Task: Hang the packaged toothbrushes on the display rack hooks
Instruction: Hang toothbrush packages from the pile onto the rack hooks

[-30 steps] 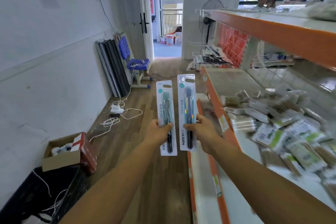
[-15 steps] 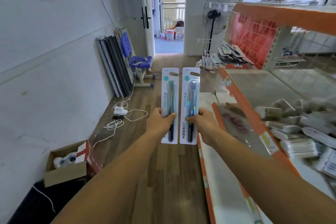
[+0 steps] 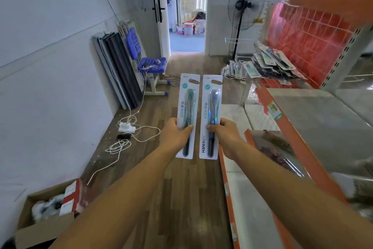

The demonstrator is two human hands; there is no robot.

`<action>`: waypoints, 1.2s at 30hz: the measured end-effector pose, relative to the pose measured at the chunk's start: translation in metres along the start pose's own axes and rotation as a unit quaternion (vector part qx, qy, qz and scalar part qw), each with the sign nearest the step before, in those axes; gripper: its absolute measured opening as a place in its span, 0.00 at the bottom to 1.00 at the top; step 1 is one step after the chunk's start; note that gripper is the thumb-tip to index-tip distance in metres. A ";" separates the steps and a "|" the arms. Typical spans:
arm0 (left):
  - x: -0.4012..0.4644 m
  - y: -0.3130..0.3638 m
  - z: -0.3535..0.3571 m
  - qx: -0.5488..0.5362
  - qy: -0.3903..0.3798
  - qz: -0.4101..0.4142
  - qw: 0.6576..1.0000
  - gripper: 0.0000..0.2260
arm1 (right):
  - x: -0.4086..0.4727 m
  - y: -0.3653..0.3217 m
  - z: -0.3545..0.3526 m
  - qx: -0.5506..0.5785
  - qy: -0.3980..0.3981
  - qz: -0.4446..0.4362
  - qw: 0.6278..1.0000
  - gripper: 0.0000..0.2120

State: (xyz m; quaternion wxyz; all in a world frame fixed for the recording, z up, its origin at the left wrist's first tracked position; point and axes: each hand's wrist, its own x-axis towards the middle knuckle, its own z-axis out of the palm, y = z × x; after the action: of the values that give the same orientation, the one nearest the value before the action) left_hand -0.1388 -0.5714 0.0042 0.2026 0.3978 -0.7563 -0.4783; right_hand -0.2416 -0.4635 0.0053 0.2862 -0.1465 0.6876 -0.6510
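Note:
I hold two packaged toothbrushes upright, side by side, in front of me. My left hand [image 3: 175, 135] grips the lower part of the green-bristled toothbrush pack [image 3: 188, 97]. My right hand [image 3: 226, 135] grips the dark-bristled toothbrush pack [image 3: 212, 103]. Each card has a hang slot at its top. At the far right stands the red wire-grid display rack [image 3: 308, 32] with white hooks [image 3: 234, 39] sticking out on its left. Several toothbrush packs [image 3: 262, 65] hang or lie bunched at its lower part.
An orange-edged shelf [image 3: 298, 147] runs along my right, with blurred goods on it. A standing fan [image 3: 242, 6] is beside the rack. On the left are a blue chair [image 3: 149, 63], leaning panels, a power strip with cables [image 3: 126, 127] and an open cardboard box [image 3: 46, 212].
My view has swung left and forward along the aisle, so the red rack and fan are now larger and nearer. Both packs stay in my hands, held slightly higher.

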 end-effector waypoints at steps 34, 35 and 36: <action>0.512 0.104 0.127 0.065 -0.204 0.144 0.966 0.11 | 0.477 -0.095 0.010 0.059 0.188 0.009 0.980 0.10; 0.524 0.111 0.138 0.075 -0.206 0.150 0.964 0.07 | 0.490 -0.099 0.002 0.059 0.189 0.009 0.980 0.09; 0.534 0.117 0.148 0.086 -0.210 0.156 0.961 0.05 | 0.503 -0.102 -0.007 0.057 0.191 0.011 0.980 0.08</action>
State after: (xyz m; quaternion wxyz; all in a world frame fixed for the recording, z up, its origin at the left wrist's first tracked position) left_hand -0.6096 -0.8864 0.0003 0.0766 0.1816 -0.8726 -0.4469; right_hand -0.6620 -0.7579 0.0034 0.1649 0.0043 0.6928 -0.7020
